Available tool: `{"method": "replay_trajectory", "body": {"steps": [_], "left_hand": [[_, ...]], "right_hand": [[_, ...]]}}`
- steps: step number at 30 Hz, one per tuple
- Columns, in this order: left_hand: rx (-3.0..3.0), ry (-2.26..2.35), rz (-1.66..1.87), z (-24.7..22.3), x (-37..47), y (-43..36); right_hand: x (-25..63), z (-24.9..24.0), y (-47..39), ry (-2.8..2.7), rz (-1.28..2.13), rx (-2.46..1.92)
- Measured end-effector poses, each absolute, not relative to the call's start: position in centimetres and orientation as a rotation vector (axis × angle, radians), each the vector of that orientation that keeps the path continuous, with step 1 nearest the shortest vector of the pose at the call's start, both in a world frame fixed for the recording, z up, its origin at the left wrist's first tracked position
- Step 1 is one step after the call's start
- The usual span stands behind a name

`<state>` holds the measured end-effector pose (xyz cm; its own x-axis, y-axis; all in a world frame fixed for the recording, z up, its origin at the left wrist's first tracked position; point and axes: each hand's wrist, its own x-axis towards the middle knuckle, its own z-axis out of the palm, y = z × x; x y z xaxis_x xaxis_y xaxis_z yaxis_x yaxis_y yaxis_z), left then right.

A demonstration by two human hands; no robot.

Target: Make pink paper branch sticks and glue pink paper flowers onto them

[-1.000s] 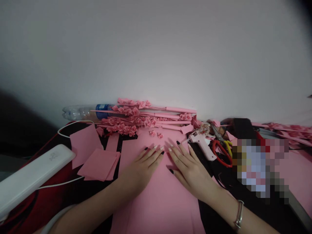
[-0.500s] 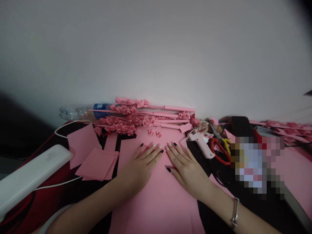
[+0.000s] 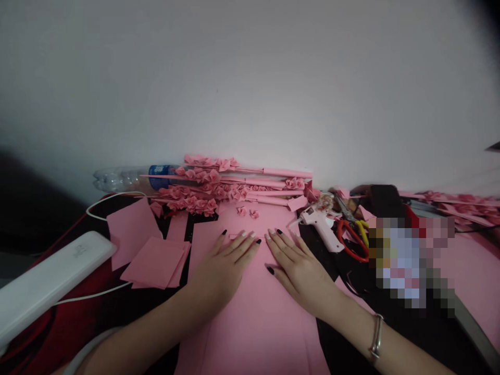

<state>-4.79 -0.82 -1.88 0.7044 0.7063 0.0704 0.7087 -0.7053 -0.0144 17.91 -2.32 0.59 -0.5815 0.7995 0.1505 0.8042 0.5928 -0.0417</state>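
Observation:
Both hands lie flat, palms down, on a large pink paper sheet (image 3: 253,333). My left hand (image 3: 221,265) has its fingers stretched forward, pointing towards the middle. My right hand (image 3: 299,271) mirrors it, thumb held apart from the fingers. Under the fingertips of both hands runs a thin pink paper strip or roll (image 3: 233,236); the fingers hide most of it, so its exact form is unclear. Just beyond the fingertips sit two small folded pink paper flowers (image 3: 248,212).
Behind lie several pink paper-flower stems (image 3: 269,184) and a clear plastic bottle (image 3: 121,179). Left are pink paper squares (image 3: 154,263) and a white lamp-like bar (image 3: 58,281) with a cable. At right are a glue gun (image 3: 323,229), red-handled scissors (image 3: 347,247) and a black object (image 3: 384,200).
The fingers have shifted very slightly on the paper, and a little more of the thin strip shows beside my left fingertips. Everything else stays in place.

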Motion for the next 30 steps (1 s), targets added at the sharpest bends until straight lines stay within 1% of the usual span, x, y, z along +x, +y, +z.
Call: {"method": "replay_trajectory", "body": {"steps": [4, 20, 30], "left_hand": [[-2.861, -1.203, -0.124, -2.1, -4.9, -0.7], [-2.894, -1.232, -0.069, -1.7, -4.6, -0.7], [-2.898, -1.255, -0.107, -1.8, -4.5, -0.6]], "right_hand": [[17.8, 0.7, -2.3, -2.619, -0.024, -1.345], [17.7, 0.8, -2.3, -2.583, -0.028, -1.323], [16.6, 0.8, -2.7, -2.587, -0.052, -1.492]]}}
